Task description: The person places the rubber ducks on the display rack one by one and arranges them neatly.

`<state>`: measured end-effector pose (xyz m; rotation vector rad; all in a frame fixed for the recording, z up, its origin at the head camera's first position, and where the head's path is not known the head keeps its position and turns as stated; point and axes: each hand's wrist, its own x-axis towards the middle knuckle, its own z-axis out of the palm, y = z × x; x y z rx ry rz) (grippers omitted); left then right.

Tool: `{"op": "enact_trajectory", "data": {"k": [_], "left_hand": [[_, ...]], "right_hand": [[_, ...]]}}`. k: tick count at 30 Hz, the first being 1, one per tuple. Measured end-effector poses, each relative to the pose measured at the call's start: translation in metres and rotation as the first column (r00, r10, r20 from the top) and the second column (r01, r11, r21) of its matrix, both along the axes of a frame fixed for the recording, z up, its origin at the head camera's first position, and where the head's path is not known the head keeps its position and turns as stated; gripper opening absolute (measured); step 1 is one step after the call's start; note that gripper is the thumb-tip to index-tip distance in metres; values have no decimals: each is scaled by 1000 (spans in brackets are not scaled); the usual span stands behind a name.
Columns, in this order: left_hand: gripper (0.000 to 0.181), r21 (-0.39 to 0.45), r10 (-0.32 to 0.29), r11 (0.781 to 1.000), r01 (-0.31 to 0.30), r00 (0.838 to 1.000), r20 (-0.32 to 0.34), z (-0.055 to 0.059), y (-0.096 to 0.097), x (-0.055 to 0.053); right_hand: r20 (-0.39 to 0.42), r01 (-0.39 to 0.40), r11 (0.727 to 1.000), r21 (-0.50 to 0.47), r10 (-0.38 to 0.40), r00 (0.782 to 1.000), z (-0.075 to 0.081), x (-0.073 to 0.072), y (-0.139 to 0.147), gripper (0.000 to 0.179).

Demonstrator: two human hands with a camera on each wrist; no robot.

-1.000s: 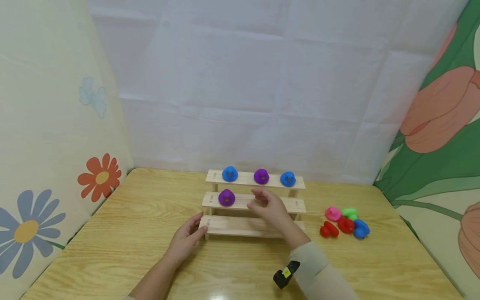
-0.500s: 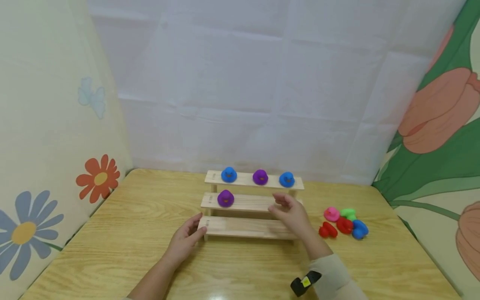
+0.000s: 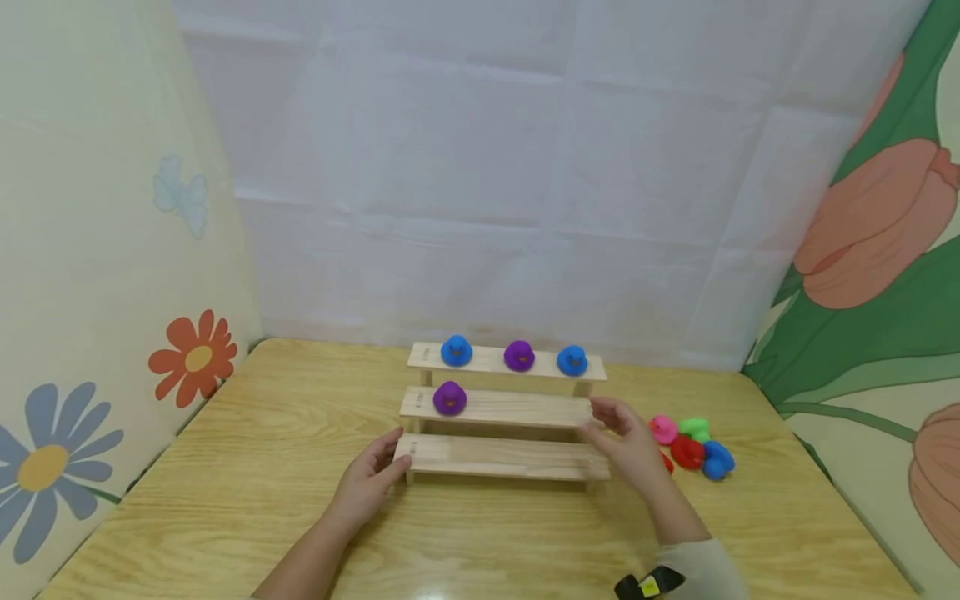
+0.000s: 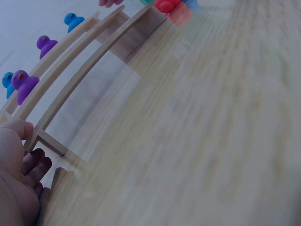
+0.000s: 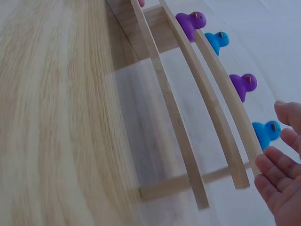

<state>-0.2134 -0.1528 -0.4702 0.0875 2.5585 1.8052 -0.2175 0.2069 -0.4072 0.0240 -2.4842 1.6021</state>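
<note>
A three-step wooden display stand [image 3: 498,458] sits on the table. My left hand [image 3: 366,479] holds the left end of its lowest step, thumb at the board's edge. My right hand [image 3: 633,450] is beside the right end of the middle step, holding nothing, its fingers loosely bent in the right wrist view. On the top step stand a blue rubber duck [image 3: 457,351], a purple one [image 3: 519,356] and another blue duck [image 3: 572,361]. One purple rubber duck [image 3: 450,398] stands at the left of the middle step. No duck is on the lowest step.
Right of the stand lies a cluster of rubber ducks: a pink duck [image 3: 663,430], a green duck [image 3: 694,429], a red duck [image 3: 687,452], a blue duck [image 3: 718,460] and another red one partly behind my right hand. A white cloth [image 3: 480,167] hangs behind the table.
My right hand has moved right along the middle step, from near its middle to its right end. It now partly covers a red duck. My left hand stays at the lowest step.
</note>
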Motion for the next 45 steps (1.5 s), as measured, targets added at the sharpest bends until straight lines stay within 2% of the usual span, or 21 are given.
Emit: {"op": "enact_trajectory", "data": {"k": [9, 21, 28, 33, 45], "left_hand": [[58, -12, -12, 1000, 12, 1000, 5, -2, -1, -1], [57, 4, -5, 1000, 5, 1000, 12, -2, -2, 0], [57, 10, -1, 1000, 0, 1000, 12, 0, 0, 0], [56, 9, 6, 1000, -6, 1000, 4, 0, 0, 0], [56, 13, -1, 1000, 0, 1000, 9, 1, 0, 0]], "right_hand": [[18, 35, 997, 63, -36, 999, -6, 8, 25, 47], [56, 91, 993, 80, -96, 994, -14, 16, 45, 49], [108, 97, 987, 128, -111, 988, -21, 22, 59, 50], [116, 92, 987, 134, -108, 987, -27, 25, 66, 50], [149, 103, 985, 141, -124, 981, -28, 28, 71, 51]]}}
